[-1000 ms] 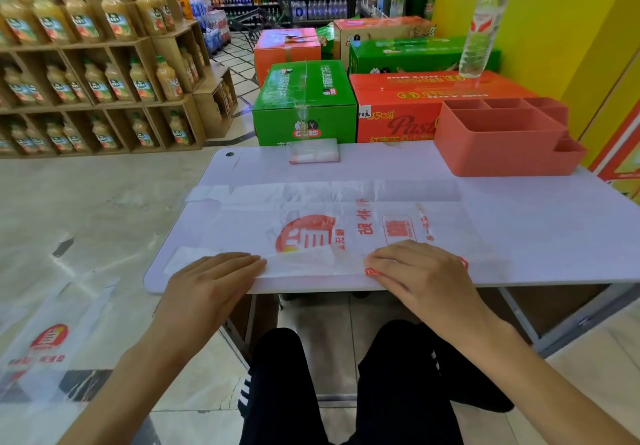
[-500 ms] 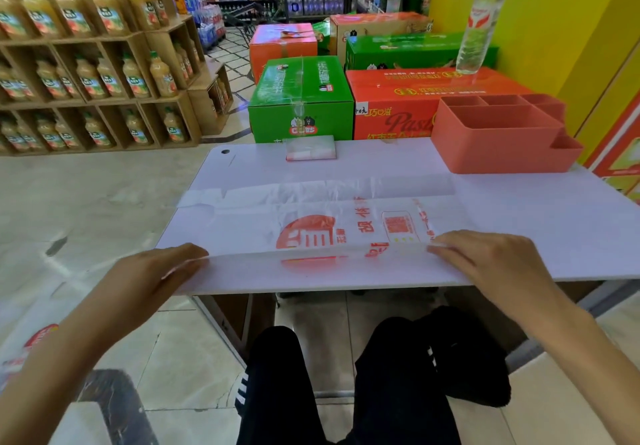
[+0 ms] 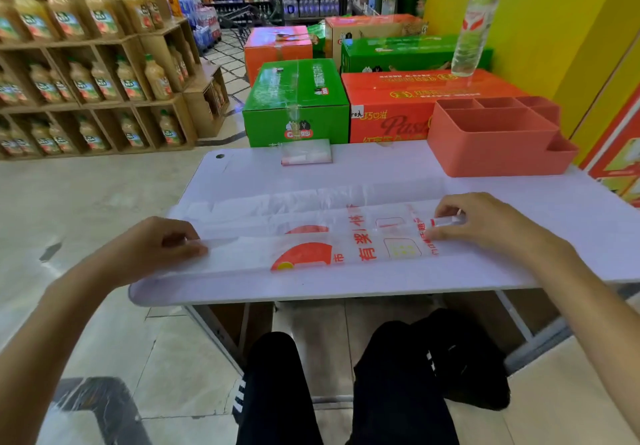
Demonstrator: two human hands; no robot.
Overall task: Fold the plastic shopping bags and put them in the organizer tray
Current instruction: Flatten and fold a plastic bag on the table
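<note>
A clear plastic shopping bag (image 3: 311, 233) with red print lies lengthwise across the white table (image 3: 346, 281). Its near long edge is lifted and turned over away from me. My left hand (image 3: 156, 247) pinches that edge at the bag's left end. My right hand (image 3: 478, 222) pinches the same edge near the right end, beside the red lettering. A coral organizer tray (image 3: 495, 146) with several compartments stands at the table's far right. A small folded bag (image 3: 306, 157) lies at the table's far edge, left of the tray.
Green and orange cartons (image 3: 298, 105) stand stacked behind the table, with a water bottle (image 3: 472, 25) upright on one. Wooden shelves of juice bottles (image 3: 86, 73) fill the left. Another plastic bag (image 3: 86, 410) lies on the floor at lower left. My legs are under the table's near edge.
Both hands moved apart along the bag's near edge, took hold of it, and carried it up and away from me over the bag's middle.
</note>
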